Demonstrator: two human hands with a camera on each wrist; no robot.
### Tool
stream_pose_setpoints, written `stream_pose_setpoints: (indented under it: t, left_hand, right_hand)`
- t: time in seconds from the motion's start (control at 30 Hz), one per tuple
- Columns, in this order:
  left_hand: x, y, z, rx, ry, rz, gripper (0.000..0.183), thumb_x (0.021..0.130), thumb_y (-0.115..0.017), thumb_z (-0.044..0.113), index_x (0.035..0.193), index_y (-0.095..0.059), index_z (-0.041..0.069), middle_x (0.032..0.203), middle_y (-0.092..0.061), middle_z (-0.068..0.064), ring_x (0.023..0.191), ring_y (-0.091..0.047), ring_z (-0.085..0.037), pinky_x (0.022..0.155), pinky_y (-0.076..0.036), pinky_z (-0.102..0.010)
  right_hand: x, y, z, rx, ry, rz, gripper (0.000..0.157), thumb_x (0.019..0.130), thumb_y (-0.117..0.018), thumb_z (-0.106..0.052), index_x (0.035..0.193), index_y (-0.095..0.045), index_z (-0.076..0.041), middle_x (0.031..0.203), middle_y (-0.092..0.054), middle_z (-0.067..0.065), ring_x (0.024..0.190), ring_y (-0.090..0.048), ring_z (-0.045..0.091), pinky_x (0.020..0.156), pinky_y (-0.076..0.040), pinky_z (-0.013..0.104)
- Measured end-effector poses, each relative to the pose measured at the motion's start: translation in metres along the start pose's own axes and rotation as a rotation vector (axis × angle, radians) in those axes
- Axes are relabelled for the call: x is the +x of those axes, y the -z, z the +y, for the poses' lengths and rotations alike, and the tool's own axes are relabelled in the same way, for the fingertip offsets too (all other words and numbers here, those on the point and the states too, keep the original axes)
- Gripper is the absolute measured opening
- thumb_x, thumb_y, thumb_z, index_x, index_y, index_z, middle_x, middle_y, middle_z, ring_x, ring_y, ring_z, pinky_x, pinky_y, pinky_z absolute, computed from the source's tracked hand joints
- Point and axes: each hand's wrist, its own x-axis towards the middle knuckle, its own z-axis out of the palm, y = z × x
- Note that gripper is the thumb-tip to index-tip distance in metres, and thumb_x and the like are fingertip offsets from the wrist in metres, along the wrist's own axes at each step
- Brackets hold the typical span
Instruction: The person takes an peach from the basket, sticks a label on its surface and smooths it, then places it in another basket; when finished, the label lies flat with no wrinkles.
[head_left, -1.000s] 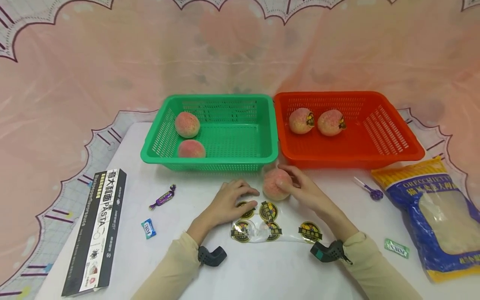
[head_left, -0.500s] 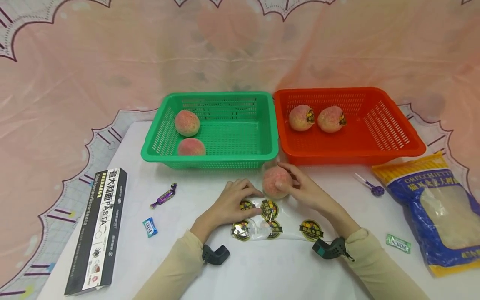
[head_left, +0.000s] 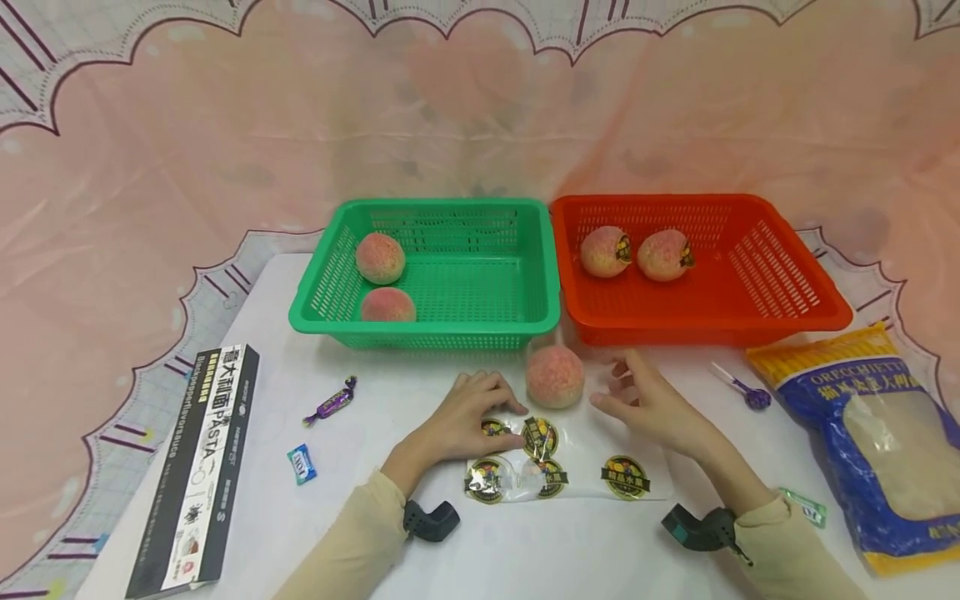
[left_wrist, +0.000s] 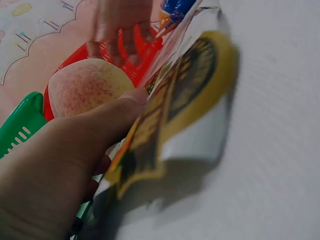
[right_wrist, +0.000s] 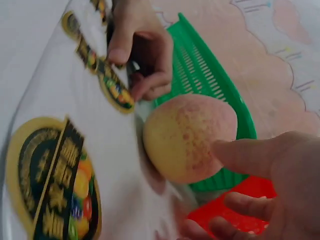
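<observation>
A peach [head_left: 555,377] stands at the back edge of a clear sheet of round fruit stickers [head_left: 625,477] on the table. My left hand [head_left: 471,421] rests over the sheet's left part, thumb apart from the bent fingers; in the left wrist view its thumb [left_wrist: 131,97] lies along the sticker sheet [left_wrist: 200,75]. Just right of the peach, my right hand [head_left: 647,402] holds nothing, its fingers loosely bent and spread from the thumb. The right wrist view shows the peach [right_wrist: 187,137] from the side, the right thumb [right_wrist: 240,156] overlapping it.
Behind stand a green basket [head_left: 442,327] with two peaches and a red basket [head_left: 712,327] with two stickered peaches. At left lie a pasta box [head_left: 198,467] and two candies; at right, a lollipop [head_left: 756,398], a green candy [head_left: 806,507] and a pasta bag [head_left: 877,450].
My right hand has let go of the peach and drawn back to the right. The peach stays where it was. My left hand has hardly moved, and the head view has tilted slightly up.
</observation>
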Motion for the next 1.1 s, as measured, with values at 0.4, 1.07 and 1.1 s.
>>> stream_pose_setpoints:
  t: [0.4,1.07,1.1]
  left_hand:
    - [0.000,-0.001,0.002,-0.014,0.005,0.000,0.034,0.071,-0.063,0.056,0.097,-0.060,0.033,0.093,-0.049,0.018,0.092,-0.042,0.000,0.077,-0.028,-0.023]
    - [0.001,0.001,0.002,-0.025,0.044,-0.015,0.036,0.070,-0.066,0.054,0.098,-0.061,0.034,0.094,-0.050,0.019,0.089,-0.041,0.001,0.077,-0.028,-0.022]
    - [0.001,0.001,0.002,-0.024,0.044,-0.017,0.036,0.070,-0.065,0.055,0.099,-0.060,0.034,0.094,-0.050,0.019,0.089,-0.041,0.001,0.078,-0.028,-0.022]
  right_hand:
    - [-0.034,0.004,-0.007,-0.340,0.137,-0.444,0.040,0.069,-0.074,-0.029,0.103,-0.053,-0.028,0.086,-0.045,-0.008,0.073,-0.045,0.007,0.060,-0.038,0.017]
    - [-0.031,0.003,-0.006,-0.391,0.166,-0.464,0.028,0.069,-0.069,-0.015,0.079,-0.044,-0.024,0.071,-0.041,-0.009,0.069,-0.041,0.005,0.056,-0.032,0.019]
    - [-0.032,0.005,-0.006,-0.373,0.155,-0.476,0.028,0.070,-0.069,-0.016,0.080,-0.044,-0.024,0.069,-0.041,-0.009,0.067,-0.041,0.005,0.055,-0.032,0.019]
